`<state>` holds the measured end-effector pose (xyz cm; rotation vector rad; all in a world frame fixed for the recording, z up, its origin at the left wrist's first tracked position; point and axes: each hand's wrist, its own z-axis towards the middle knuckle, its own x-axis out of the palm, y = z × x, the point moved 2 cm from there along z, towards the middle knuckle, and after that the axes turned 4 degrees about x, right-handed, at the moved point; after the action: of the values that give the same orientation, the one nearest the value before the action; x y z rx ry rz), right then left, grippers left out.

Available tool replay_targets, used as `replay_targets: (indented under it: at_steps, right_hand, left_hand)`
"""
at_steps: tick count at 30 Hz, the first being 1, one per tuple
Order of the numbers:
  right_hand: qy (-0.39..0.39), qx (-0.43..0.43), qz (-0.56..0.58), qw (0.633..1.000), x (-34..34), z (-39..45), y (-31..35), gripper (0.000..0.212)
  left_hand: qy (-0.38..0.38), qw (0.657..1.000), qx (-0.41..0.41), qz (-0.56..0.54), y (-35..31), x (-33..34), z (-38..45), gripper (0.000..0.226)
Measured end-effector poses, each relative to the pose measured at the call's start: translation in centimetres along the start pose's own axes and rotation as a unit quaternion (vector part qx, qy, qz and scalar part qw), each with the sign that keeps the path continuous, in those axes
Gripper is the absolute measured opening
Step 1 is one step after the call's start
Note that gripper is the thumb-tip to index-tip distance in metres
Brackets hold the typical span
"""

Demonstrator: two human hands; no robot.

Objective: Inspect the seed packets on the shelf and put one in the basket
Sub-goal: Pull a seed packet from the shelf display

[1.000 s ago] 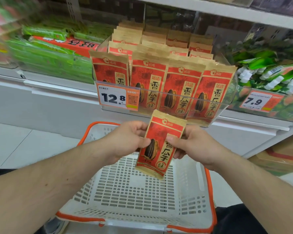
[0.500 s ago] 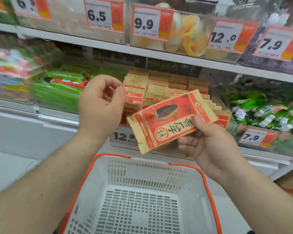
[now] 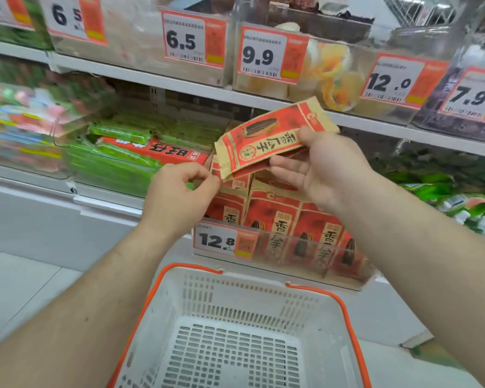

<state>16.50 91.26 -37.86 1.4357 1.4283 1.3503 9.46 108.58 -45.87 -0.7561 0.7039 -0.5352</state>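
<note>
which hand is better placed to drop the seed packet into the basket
Right. The right hand already pinches the seed packet above the basket; the left hand only touches its lower corner.

Red-and-tan seed packet (image 3: 275, 137) held sideways above the shelf's upright packets (image 3: 289, 219); white basket (image 3: 235, 298) below.

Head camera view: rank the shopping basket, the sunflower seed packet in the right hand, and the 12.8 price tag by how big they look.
1. Shopping basket: largest, but also nearest the camera, so its lead is exaggerated.
2. Sunflower seed packet, held in the right hand.
3. 12.8 price tag: smallest, though it sits farther back than the packet.
</note>
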Motion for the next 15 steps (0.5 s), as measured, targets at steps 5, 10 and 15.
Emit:
replay_targets:
  at_steps: [5, 10, 15]
  right_hand:
    - [0.022, -0.07, -0.253, 0.965, 1.9, 3.2, 1.0, 0.026]
    - [0.095, -0.125, -0.501, 0.851, 3.4, 4.8, 0.3, 0.014]
    - [0.087, -0.157, -0.579, 0.796, 4.6, 5.8, 0.0, 0.01]
  left_hand:
    - [0.046, 0.997, -0.048, -0.029, 0.7, -0.5, 0.0, 0.014]
    - [0.068, 0.995, -0.058, -0.038, 1.2, -0.9, 0.3, 0.014]
    - [0.067, 0.996, -0.043, -0.032, 1.2, -0.6, 0.5, 0.017]
